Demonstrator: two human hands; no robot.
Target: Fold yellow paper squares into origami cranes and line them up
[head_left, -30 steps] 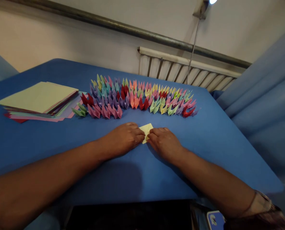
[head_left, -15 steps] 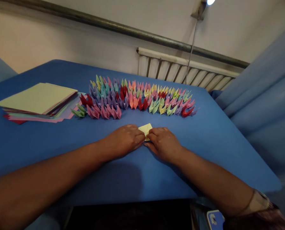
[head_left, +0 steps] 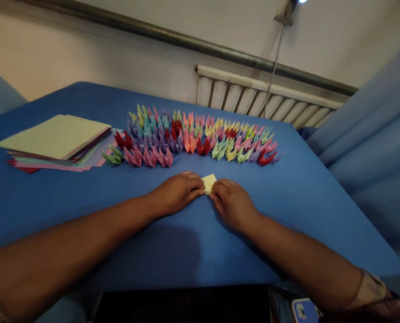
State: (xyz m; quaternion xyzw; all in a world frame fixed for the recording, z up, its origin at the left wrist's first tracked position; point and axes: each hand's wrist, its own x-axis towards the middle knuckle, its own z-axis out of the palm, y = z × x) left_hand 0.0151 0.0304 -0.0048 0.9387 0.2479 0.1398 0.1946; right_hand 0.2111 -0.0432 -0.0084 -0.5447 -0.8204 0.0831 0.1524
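Observation:
Between my hands, near the middle of the blue table, is a small folded piece of pale yellow paper (head_left: 209,183). My left hand (head_left: 180,190) pinches its left edge, with thumb and fingers closed. From the other side my right hand (head_left: 232,199) grips the lower right edge, fingers curled together. The paper's upper corner points away from me; its side edges are covered by my fingertips. Just beyond, several rows of folded paper cranes (head_left: 189,142) in many colours stand on the table.
A stack of coloured paper sheets (head_left: 55,137), pale yellow on top, lies on the left of the blue table (head_left: 139,264). Behind the table are a white radiator (head_left: 233,92) and a pipe (head_left: 186,42) along the wall. A blue curtain (head_left: 375,134) hangs at the right.
My left thumb and fingers have closed more tightly at the paper's edge. My right thumb has moved up against the paper. The whole view has shifted slightly.

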